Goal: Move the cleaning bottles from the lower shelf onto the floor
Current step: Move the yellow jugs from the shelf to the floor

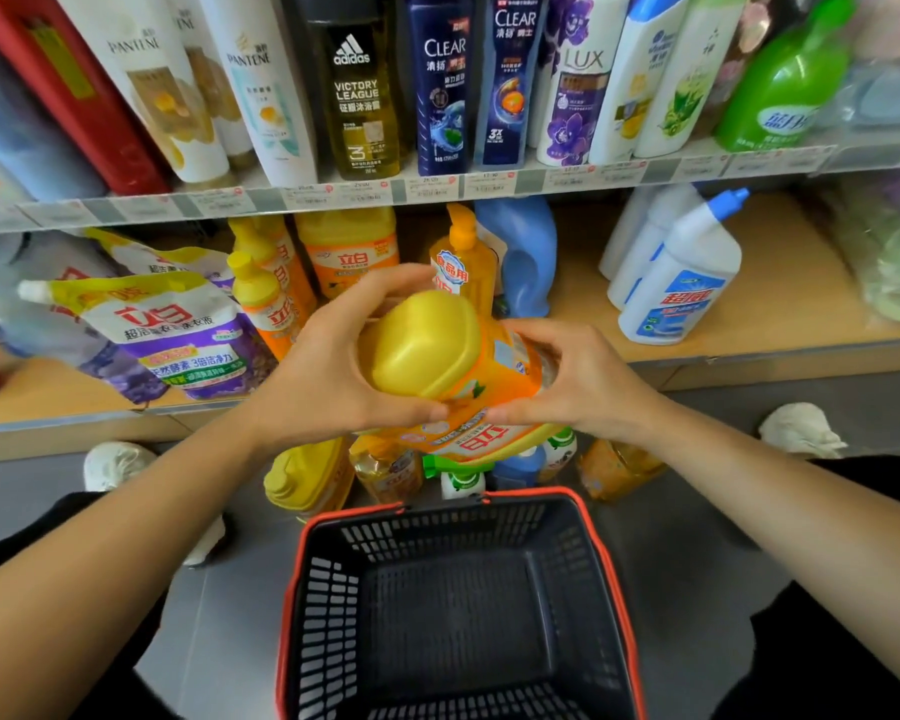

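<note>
A big orange detergent bottle [453,366] with a yellow cap is held in the air in front of the lower shelf [780,314], its cap tilted toward me. My left hand [333,356] grips it around the cap end and my right hand [578,376] grips its right side. Several orange and yellow bottles [266,283], a blue jug [526,252] and white bottles with blue caps [681,283] stand on the lower shelf. On the floor below stand a yellow-capped bottle [307,475], orange refill pouches [385,470] and small bottles [463,483].
A black shopping basket [614,589] with an orange rim sits on the grey floor right in front of me. Purple and yellow detergent pouches [178,330] lie at the shelf's left. The upper shelf [437,187] carries shampoo bottles. My white shoes [115,462] flank the floor bottles.
</note>
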